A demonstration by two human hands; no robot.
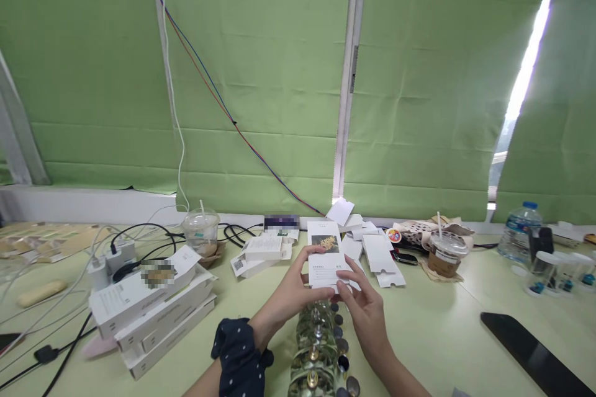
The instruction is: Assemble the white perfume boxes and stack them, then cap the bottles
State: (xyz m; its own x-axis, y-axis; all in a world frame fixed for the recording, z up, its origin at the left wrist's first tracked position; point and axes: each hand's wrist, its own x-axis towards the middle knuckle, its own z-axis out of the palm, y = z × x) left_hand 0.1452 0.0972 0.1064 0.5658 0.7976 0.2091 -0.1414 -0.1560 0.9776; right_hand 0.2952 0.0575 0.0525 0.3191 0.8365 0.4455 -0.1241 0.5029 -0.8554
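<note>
A white printed carton (325, 231) with a picture of a yellowish plant stands upright in front of me, held between both hands. My left hand (294, 286) grips its left side, with fingers behind or along the edge and the thumb across the bottom. At the lower right edge, the thumb and fingers of my right hand (364, 305) pinch the carton. Just below the hands runs a row of clear glass bottles (313, 353) with small metallic tops. Several dark round caps (342, 345) lie along the row's right side. The carton's back is hidden.
Stacked white cartons (158, 298) stand at the left among cables and chargers (100, 270). Flat white card pieces (375, 252) lie behind my right hand. Drink cups (447, 254), a water bottle (519, 229), small clear containers (544, 273) and a black flat object (531, 347) are rightward.
</note>
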